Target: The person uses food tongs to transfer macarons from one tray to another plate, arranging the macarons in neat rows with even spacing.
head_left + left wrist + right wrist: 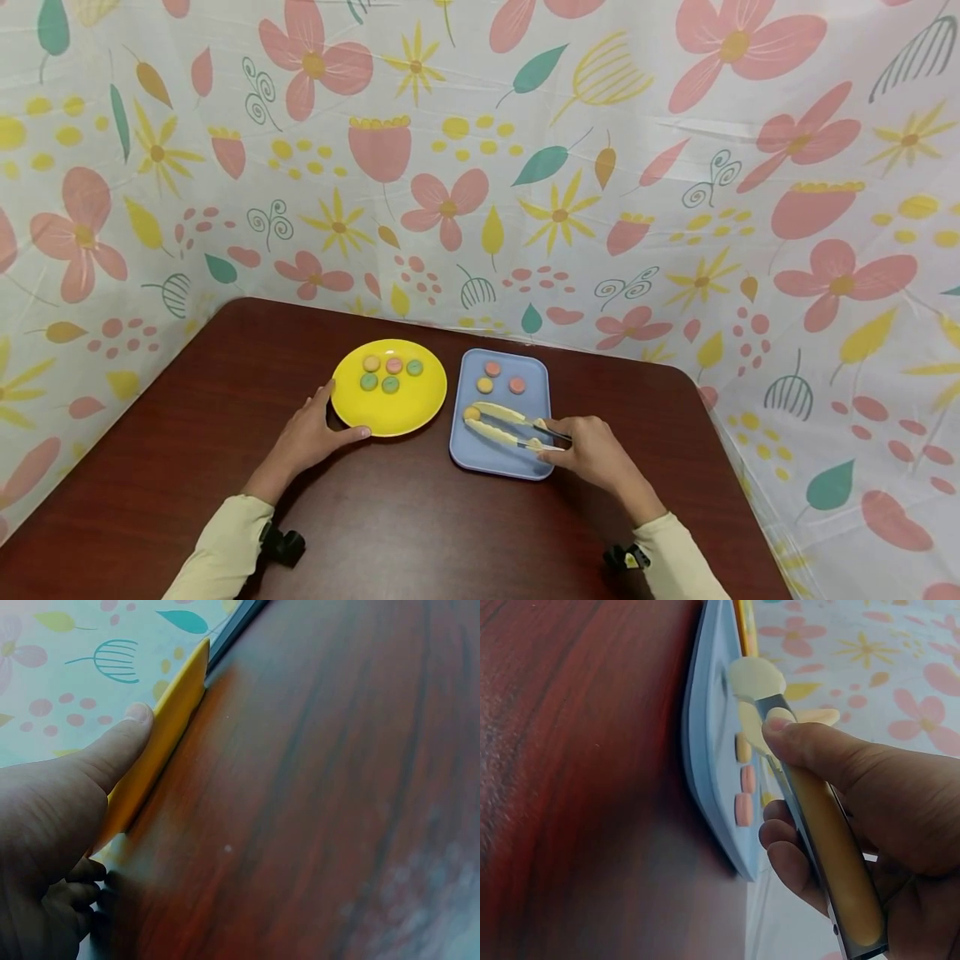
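Note:
My left hand (307, 433) holds the round yellow plate (405, 417) at its left and near rim. In the left wrist view the thumb (124, 746) lies against the plate's edge, with the other fingers curled lower down. Several small macarons sit on the plate: a yellow one (371, 363), a pink one (393, 365) and three green ones. My right hand (596, 454) grips a pair of tongs (498, 425) with cream tips over the blue tray (498, 467). Between the tips is a yellow macaron (472, 413). Two pink macarons and a yellow one (485, 385) lie farther back on the tray.
Plate and tray stand side by side on a dark brown table (375, 517), close to its far edge. Behind and around it hangs a white cloth (450, 275) printed with flowers and leaves. Dark wrist straps (281, 546) show on both sleeves.

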`<state>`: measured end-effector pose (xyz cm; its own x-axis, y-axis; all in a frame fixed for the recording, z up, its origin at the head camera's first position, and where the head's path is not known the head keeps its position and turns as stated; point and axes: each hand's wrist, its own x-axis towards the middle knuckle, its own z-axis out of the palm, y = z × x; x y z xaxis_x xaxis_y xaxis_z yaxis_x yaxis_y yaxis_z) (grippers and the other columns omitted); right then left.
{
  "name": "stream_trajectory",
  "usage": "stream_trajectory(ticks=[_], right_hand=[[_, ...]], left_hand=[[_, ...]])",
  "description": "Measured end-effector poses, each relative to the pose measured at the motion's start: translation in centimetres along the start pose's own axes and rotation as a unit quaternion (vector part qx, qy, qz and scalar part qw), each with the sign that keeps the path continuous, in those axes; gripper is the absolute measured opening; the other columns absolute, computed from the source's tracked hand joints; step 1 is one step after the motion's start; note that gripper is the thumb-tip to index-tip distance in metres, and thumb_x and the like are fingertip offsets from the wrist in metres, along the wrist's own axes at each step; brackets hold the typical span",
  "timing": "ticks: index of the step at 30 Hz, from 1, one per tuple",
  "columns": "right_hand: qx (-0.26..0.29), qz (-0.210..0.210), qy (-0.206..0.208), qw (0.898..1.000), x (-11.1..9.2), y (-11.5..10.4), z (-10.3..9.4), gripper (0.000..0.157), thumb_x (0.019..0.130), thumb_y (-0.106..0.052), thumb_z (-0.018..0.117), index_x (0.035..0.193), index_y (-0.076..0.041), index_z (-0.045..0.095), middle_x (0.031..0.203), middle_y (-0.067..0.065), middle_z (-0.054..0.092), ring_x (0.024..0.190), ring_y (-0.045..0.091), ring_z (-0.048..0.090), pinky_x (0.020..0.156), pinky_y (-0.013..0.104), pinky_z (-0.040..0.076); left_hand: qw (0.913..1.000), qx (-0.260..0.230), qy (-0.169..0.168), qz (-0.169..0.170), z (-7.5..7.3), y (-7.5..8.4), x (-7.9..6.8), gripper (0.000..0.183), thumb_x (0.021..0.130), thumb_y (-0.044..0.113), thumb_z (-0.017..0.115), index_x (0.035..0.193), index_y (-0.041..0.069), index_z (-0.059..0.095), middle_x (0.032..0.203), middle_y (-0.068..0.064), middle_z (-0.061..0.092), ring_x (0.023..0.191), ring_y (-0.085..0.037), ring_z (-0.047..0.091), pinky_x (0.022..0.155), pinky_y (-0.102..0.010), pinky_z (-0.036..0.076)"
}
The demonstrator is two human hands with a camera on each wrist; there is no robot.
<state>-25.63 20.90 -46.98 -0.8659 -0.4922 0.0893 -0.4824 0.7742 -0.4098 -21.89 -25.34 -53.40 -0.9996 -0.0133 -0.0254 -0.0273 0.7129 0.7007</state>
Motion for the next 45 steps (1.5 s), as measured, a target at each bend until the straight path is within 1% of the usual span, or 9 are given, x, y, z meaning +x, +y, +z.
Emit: stream_trajectory(ticks=[6, 10, 21, 24, 29, 37, 39, 42, 45], right_hand=[[0.002, 0.001, 0.003, 1.0, 0.1, -0.1, -0.8, 0.054, 0.082, -0.03, 0.087, 0.125, 0.0, 0.072, 0.12, 0.014, 0.074, 0.089, 0.018, 0.068, 0.064, 0.025, 0.048], [0.002, -0.006, 0.006, 1.0, 0.3, -0.2, -1.4, 0.054, 0.082, -0.029, 0.088, 0.125, 0.0, 0.072, 0.119, 0.014, 0.074, 0.092, 0.02, 0.07, 0.066, 0.025, 0.051], [-0.017, -0.034, 0.017, 0.999, 1.6, -0.9, -2.7, 0.052, 0.082, -0.029, 0.088, 0.125, -0.003, 0.074, 0.107, 0.007, 0.077, 0.067, 0.008, 0.053, 0.055, 0.022, 0.041], [-0.015, -0.031, 0.013, 0.999, 2.2, -1.4, -2.9, 0.051, 0.082, -0.031, 0.087, 0.125, -0.006, 0.074, 0.088, 0.0, 0.074, 0.061, 0.007, 0.047, 0.052, 0.022, 0.036], [-0.006, -0.036, 0.004, 0.999, 3.3, -2.1, -2.7, 0.052, 0.083, -0.032, 0.087, 0.127, -0.008, 0.074, 0.063, -0.007, 0.053, 0.055, 0.007, 0.038, 0.049, 0.022, 0.031], [-0.003, -0.043, 0.0, 0.999, 4.7, -3.1, -2.4, 0.053, 0.083, -0.032, 0.087, 0.129, -0.011, 0.073, 0.08, -0.004, 0.071, 0.053, 0.005, 0.04, 0.048, 0.022, 0.035], [-0.002, -0.045, 0.0, 0.999, 5.0, -3.3, -2.3, 0.053, 0.082, -0.031, 0.088, 0.129, -0.011, 0.073, 0.092, 0.001, 0.076, 0.053, 0.004, 0.042, 0.047, 0.021, 0.036], [0.002, -0.044, -0.005, 0.999, 5.4, -3.5, -2.1, 0.054, 0.081, -0.031, 0.088, 0.129, -0.01, 0.072, 0.115, 0.007, 0.076, 0.052, 0.004, 0.043, 0.047, 0.02, 0.037], [0.004, -0.043, -0.011, 0.999, 5.8, -3.8, -1.9, 0.056, 0.081, -0.032, 0.088, 0.129, -0.008, 0.072, 0.121, 0.01, 0.074, 0.051, 0.004, 0.04, 0.046, 0.02, 0.036]], left_hand=[[1.0, -0.001, 0.002, 0.005, -0.1, 0.0, 0.0, 0.128, 0.078, 0.068, 0.078, 0.165, 0.005, 0.007, 0.165, -0.029, 0.021, 0.148, -0.059, 0.017, 0.113, -0.074, 0.026], [1.0, -0.003, 0.002, 0.007, -0.1, 0.0, 0.0, 0.127, 0.078, 0.067, 0.078, 0.165, 0.005, 0.007, 0.165, -0.03, 0.021, 0.148, -0.059, 0.018, 0.113, -0.073, 0.026], [1.0, 0.003, 0.0, 0.0, 0.0, 0.0, 0.1, 0.129, 0.078, 0.069, 0.077, 0.164, 0.004, 0.007, 0.165, -0.03, 0.02, 0.148, -0.058, 0.017, 0.113, -0.073, 0.026], [1.0, 0.003, 0.001, 0.001, -0.1, -0.1, 0.1, 0.129, 0.078, 0.069, 0.077, 0.164, 0.005, 0.008, 0.164, -0.03, 0.021, 0.148, -0.058, 0.018, 0.113, -0.073, 0.026], [1.0, 0.004, 0.004, 0.004, -0.2, -0.2, 0.1, 0.128, 0.077, 0.069, 0.077, 0.165, 0.006, 0.009, 0.164, -0.031, 0.022, 0.147, -0.059, 0.019, 0.113, -0.074, 0.026], [1.0, -0.001, 0.005, 0.006, -0.1, -0.1, 0.1, 0.127, 0.077, 0.069, 0.078, 0.165, 0.007, 0.008, 0.164, -0.031, 0.022, 0.148, -0.058, 0.019, 0.113, -0.073, 0.027], [1.0, -0.002, 0.005, 0.006, 0.0, -0.1, 0.1, 0.127, 0.078, 0.068, 0.078, 0.165, 0.007, 0.009, 0.164, -0.031, 0.021, 0.148, -0.058, 0.019, 0.113, -0.073, 0.026], [0.9999, -0.002, 0.004, 0.009, 0.0, 0.0, 0.0, 0.128, 0.078, 0.067, 0.078, 0.164, 0.004, 0.009, 0.164, -0.032, 0.021, 0.148, -0.058, 0.019, 0.114, -0.073, 0.025], [0.9999, -0.001, 0.004, 0.011, 0.0, 0.0, 0.0, 0.128, 0.078, 0.068, 0.078, 0.164, 0.003, 0.009, 0.164, -0.032, 0.02, 0.148, -0.057, 0.018, 0.115, -0.072, 0.024]])
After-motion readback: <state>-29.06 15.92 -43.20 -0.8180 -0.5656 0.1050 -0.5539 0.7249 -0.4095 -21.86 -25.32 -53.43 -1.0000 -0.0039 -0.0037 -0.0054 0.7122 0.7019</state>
